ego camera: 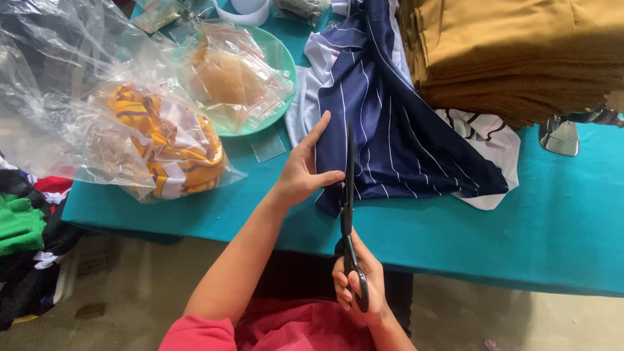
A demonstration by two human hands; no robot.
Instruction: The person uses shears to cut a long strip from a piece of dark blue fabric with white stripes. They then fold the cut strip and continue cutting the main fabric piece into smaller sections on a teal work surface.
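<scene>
Two hands work close together at the table's near edge. At nine o'clock lies a clear plastic bag point(162, 146) with yellow striped cloth; at eleven o'clock, small clear zip bags point(227, 78) fill a green plate point(286, 65). The left hand point(302, 172) pinches the navy striped fabric point(383, 130) at centre. The right hand point(356, 286), at six o'clock, grips black scissors point(348, 201). I think the blades could nick the left fingers, because they stand just beside.
</scene>
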